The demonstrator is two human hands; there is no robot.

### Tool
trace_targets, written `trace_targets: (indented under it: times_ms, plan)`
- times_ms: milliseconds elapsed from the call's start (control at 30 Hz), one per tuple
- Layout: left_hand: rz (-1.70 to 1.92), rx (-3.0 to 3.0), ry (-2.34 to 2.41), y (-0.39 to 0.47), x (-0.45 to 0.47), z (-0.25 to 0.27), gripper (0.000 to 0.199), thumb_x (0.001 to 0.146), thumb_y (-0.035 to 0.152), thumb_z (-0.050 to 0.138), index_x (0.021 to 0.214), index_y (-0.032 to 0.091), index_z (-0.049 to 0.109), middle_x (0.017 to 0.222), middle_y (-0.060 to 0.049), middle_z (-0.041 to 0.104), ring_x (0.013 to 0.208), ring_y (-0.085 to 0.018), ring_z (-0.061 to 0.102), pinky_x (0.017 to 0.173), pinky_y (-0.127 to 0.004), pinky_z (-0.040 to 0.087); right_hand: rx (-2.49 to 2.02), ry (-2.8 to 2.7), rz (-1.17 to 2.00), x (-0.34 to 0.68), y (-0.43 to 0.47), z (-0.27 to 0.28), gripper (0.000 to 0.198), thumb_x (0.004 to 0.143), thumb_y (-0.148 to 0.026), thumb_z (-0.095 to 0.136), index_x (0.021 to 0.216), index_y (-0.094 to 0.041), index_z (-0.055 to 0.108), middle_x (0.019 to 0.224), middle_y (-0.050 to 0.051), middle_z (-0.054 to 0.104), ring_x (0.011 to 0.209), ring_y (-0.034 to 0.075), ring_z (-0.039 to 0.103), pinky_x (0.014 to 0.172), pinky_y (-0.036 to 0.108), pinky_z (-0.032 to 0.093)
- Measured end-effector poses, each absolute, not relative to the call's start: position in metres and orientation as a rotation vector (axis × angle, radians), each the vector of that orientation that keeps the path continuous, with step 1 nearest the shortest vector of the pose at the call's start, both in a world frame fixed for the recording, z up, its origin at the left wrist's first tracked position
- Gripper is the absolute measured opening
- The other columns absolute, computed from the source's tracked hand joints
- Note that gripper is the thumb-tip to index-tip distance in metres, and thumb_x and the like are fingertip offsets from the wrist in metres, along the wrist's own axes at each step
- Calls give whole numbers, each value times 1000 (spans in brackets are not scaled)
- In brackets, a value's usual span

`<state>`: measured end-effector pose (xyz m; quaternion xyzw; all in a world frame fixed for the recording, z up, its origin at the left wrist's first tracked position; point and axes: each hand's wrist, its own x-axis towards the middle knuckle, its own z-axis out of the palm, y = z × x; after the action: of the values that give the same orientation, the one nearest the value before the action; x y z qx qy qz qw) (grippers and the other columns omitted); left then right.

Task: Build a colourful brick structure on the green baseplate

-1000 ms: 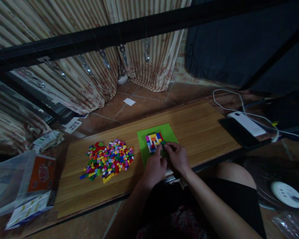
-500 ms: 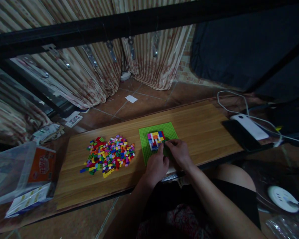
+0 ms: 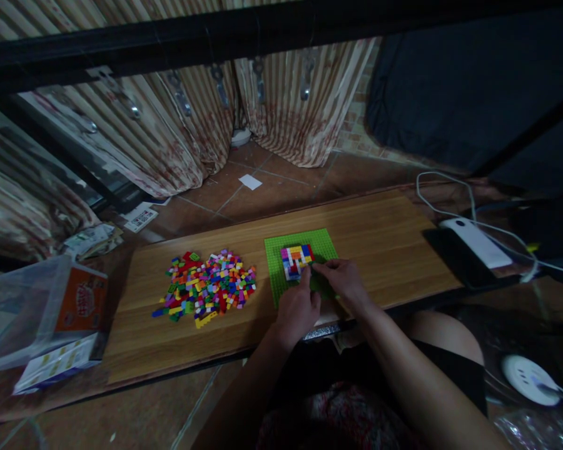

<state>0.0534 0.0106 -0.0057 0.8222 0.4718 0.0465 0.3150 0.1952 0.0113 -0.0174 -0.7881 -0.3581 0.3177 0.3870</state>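
A small block of mixed-colour toy bricks (image 3: 296, 257) sits on a green studded baseplate (image 3: 274, 281). My left hand (image 3: 296, 309) is at its near side, index finger stretched out with the tip touching the near right edge, thumb apart, holding nothing. At the block's right edge, the thumb and index finger of my right hand (image 3: 342, 278) are pinched on a small dark green brick (image 3: 313, 266), mostly hidden by the fingertips. Loose bricks in many colours (image 3: 211, 284) are heaped on the board left of the baseplate.
The wooden board (image 3: 385, 244) lies across a low table. On the left stand a clear plastic bin (image 3: 23, 312) with an orange label and a flat box (image 3: 59, 362). A white device (image 3: 476, 242) and a cable (image 3: 469, 194) lie at the right end.
The view has shifted slightly. Both hands stay at the block's near right edge in almost the same pose, and the bricks look unchanged.
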Motion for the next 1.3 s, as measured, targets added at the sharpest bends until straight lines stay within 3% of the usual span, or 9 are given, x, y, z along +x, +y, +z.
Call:
trace_targets:
  times_ms: [400,567,667,767,900,1133,1300]
  plan:
    - [114,2204,1291,1,56,-4,65,90,30,39,149,10,19,98,-14,70,87,-23,67,81,-36,50,-1990,-1045,858,203,21,-15,30,64,-46,68,54,-19,61,47,-2,54,46,12,47,45,25,31]
    - [250,2097,1249,-18,31,-1,57,90,31,40,144,14,33,89,-8,70,82,-20,65,81,-34,49,-1923,-1024,981,208,17,-17,39,64,-56,68,57,-18,60,44,-2,52,39,11,45,42,25,35]
    - [320,2032,1259,-35,-3,-8,49,88,29,43,134,14,48,84,-7,69,79,-20,64,80,-34,49,-1892,-1042,889,206,8,-18,46,71,-62,59,67,-16,64,55,2,61,46,14,52,46,27,41]
    - [390,1921,1334,-52,-42,-19,42,86,27,45,125,15,57,78,-5,67,74,-18,62,75,-31,49,-1918,-1143,577,197,-4,-19,54,74,-63,56,91,-13,67,76,9,68,65,20,62,61,32,47]
    - [389,1793,1426,-75,-83,-27,40,84,23,45,122,19,59,80,-2,68,75,-15,63,73,-27,49,-1997,-1297,404,179,-15,-24,69,76,-65,52,118,-11,58,101,15,67,82,25,63,73,38,47]
    - [466,1706,1546,-88,-98,-23,36,87,26,44,119,22,60,78,0,68,76,-14,64,75,-26,50,-2034,-1404,277,168,-23,-41,70,80,-64,48,126,-11,50,109,18,64,98,30,61,81,42,47]
    - [683,1764,1606,-78,-103,-22,31,87,25,45,113,23,62,97,-4,70,93,-15,65,87,-28,51,-1999,-1476,205,177,-29,-56,71,79,-62,51,129,-13,47,112,16,62,100,31,59,84,43,47]
